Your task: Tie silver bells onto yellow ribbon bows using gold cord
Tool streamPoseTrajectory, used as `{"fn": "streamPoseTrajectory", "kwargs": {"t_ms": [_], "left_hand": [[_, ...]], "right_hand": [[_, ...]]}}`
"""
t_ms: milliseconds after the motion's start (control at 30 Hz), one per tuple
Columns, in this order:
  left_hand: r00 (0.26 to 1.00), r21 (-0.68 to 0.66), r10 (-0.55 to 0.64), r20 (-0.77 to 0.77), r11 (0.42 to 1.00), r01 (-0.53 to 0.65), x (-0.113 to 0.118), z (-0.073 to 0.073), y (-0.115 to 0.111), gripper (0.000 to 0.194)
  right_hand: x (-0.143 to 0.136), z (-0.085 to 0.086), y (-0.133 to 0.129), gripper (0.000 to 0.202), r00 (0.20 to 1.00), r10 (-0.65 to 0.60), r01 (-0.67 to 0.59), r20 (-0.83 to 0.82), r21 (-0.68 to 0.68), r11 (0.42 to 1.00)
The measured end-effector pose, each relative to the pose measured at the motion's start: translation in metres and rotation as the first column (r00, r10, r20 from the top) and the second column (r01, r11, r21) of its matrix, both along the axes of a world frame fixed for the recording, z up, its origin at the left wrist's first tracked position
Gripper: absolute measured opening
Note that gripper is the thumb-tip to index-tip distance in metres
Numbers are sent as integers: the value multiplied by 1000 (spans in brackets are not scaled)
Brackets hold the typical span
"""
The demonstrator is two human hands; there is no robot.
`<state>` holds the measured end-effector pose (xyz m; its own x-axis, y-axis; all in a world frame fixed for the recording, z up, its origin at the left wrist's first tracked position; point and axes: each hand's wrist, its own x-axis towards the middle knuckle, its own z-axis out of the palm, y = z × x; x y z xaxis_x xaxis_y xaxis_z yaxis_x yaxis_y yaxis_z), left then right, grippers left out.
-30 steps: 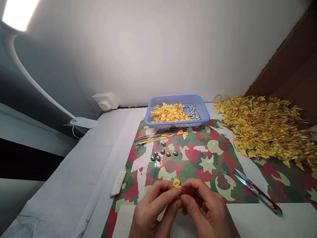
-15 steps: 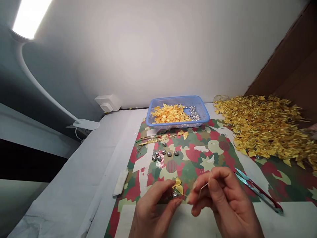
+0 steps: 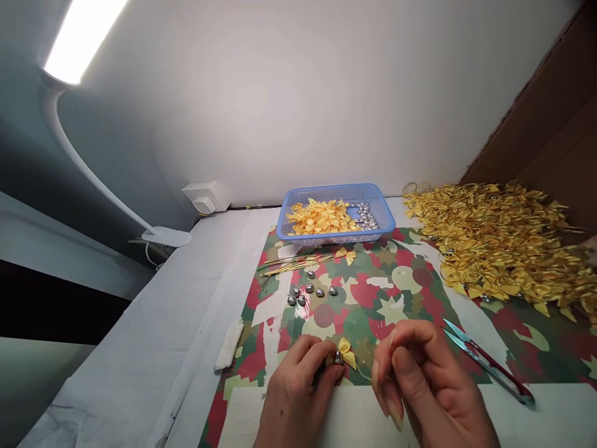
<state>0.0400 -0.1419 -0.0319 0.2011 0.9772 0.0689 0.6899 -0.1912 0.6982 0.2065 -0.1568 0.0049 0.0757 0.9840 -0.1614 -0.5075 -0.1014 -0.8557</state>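
A small yellow bow (image 3: 346, 352) with a silver bell (image 3: 338, 358) touching it is pinched between the fingertips of the left hand (image 3: 298, 392), low over the patterned mat (image 3: 373, 298). The bell is largely covered by the fingertips. The right hand (image 3: 420, 386) is held just beside the bow, with thumb and forefinger pressed together; whether a thin thread is held between them cannot be told. Both wrists are cut off by the lower edge of the view.

7 loose silver bells (image 3: 310, 291) lie farther back on the mat, next to a bundle of gold strands (image 3: 293, 262). Red-handled snips (image 3: 485, 361) lie to the right. The blue basket (image 3: 373, 230) holds bows and bells. The pile of finished bows (image 3: 504, 242) is cut off at the right edge.
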Motion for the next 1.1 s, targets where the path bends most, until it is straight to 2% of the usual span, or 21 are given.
{"fn": "streamPoseTrajectory", "kwargs": {"t_ms": [133,267,533,667,733,833,933,1000,1100], "left_hand": [[999,-58,-28,18,998,29,-8,7,1,22],[999,-107,-42,16,993,43,-10,14,6,19],[999,-140,-44,26,989,47,2,5,9,19],[993,-226,-52,108,971,75,-2,10,7,16],[987,-268,-34,159,960,76,-2,16,5,15],[926,-392,106,363,919,49,-1,25,4,14],[797,-544,282,534,836,69,-1,33,2,11],[758,-589,339,557,805,73,-1,36,0,11],[716,-637,414,561,769,54,-1,38,-3,12]], "right_hand": [[5,-3,5,22,999,19,-19,-26,9,1000],[5,-7,6,21,996,55,-54,-77,12,998],[6,-2,5,21,996,6,-11,-89,-49,999],[7,-1,1,15,997,4,-6,-72,-21,1000],[6,-4,-2,14,999,-14,14,34,17,1000],[4,-11,-6,18,962,-14,-19,273,118,993],[5,-21,-6,10,847,-18,-168,532,299,939],[7,-26,-6,14,754,-77,-241,652,384,891],[8,-31,-7,18,631,-163,-272,758,413,869]]}}
